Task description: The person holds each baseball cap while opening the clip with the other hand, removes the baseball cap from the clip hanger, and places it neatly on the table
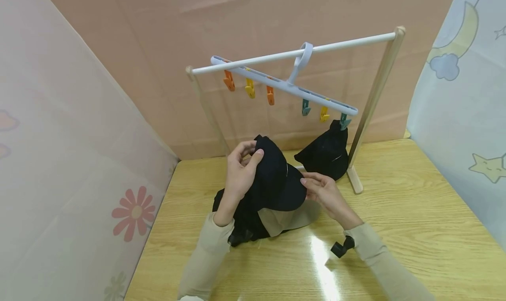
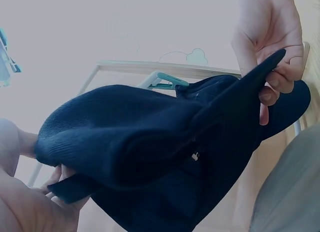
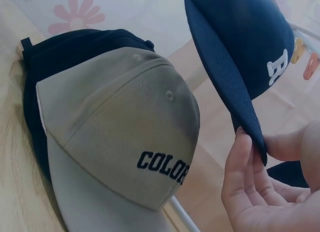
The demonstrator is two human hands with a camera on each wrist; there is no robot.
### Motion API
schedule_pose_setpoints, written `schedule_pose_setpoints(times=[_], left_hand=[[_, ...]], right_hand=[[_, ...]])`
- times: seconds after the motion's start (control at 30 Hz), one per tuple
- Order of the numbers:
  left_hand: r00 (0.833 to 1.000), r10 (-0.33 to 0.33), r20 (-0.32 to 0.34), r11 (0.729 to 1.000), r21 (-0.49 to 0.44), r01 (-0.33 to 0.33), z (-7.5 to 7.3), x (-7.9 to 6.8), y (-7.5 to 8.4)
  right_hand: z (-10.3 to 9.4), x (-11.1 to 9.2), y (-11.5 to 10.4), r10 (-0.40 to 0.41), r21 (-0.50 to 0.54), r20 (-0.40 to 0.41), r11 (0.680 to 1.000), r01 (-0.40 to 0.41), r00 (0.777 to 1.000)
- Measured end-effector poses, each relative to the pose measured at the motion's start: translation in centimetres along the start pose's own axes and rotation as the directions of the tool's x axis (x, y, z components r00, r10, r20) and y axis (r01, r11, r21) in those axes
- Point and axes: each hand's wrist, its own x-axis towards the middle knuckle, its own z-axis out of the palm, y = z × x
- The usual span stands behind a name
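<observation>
I hold a dark cap (image 1: 272,178) between my two hands, raised over the desk (image 1: 415,213) in front of the rack. My left hand (image 1: 240,171) is curled in a pinch on the crown's edge, the thumb on one side and the fingers on the other. My right hand (image 1: 324,193) pinches the rim of the brim, its thumb and fingertips closed on the cloth with only the brim's thickness between them. The right wrist view shows a white letter-like emblem (image 3: 277,67) on the crown.

Just below, a beige cap (image 3: 130,127) rests on the desk, dark lettering (image 3: 162,164) across its front, "COLOR" readable. It overlaps a lower cap (image 3: 80,52), also dark, which shows behind it.

Beyond my hands, a white rod (image 1: 356,42) runs between two wooden posts, the right post (image 1: 374,99) standing near a hung cap (image 1: 326,156). A pale hanger (image 1: 284,87) hooks over the rod at a slant. Its clips are orange, yellow and orange on the left half, then teal, yellow and teal on the right; the end teal clip (image 1: 345,121) grips the hung cap, black in the head view.

A pink cloth (image 1: 158,50) covers the back. A red flower (image 1: 135,212) decorates the cloth on my left, and a yellow star (image 1: 490,167) the one on my right.
</observation>
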Motion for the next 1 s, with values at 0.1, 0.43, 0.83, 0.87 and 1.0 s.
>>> schedule_pose_setpoints(times=[0.1, 0.43, 0.83, 0.87, 1.0], left_hand=[[1.0, -0.02, 0.004, 1.0, 0.003, 0.02, -0.1, -0.4, -0.2], [0.999, -0.033, 0.018, 0.999, 0.007, 0.033, -0.1, -1.1, -1.0], [0.995, -0.084, 0.058, 0.996, 0.011, 0.084, 0.1, -1.3, -2.1], [0.994, -0.09, 0.063, 0.996, 0.014, 0.089, 0.1, -1.3, -2.2], [0.991, -0.107, 0.08, 0.994, 0.025, 0.106, 0.1, -1.6, -2.6]], right_hand=[[-0.3, -0.1, 0.1, 0.009, -0.014, 0.009, 1.0, -0.009, 1.0], [-1.3, -0.2, 1.0, 0.03, -0.025, 0.032, 0.999, -0.029, 0.999], [-2.1, -0.3, 1.5, 0.042, -0.06, 0.022, 0.997, -0.04, 0.999], [-2.2, -0.3, 1.5, 0.044, -0.062, 0.019, 0.997, -0.043, 0.999], [-2.7, -0.2, 1.7, 0.059, -0.084, 0.011, 0.995, -0.058, 0.998]])
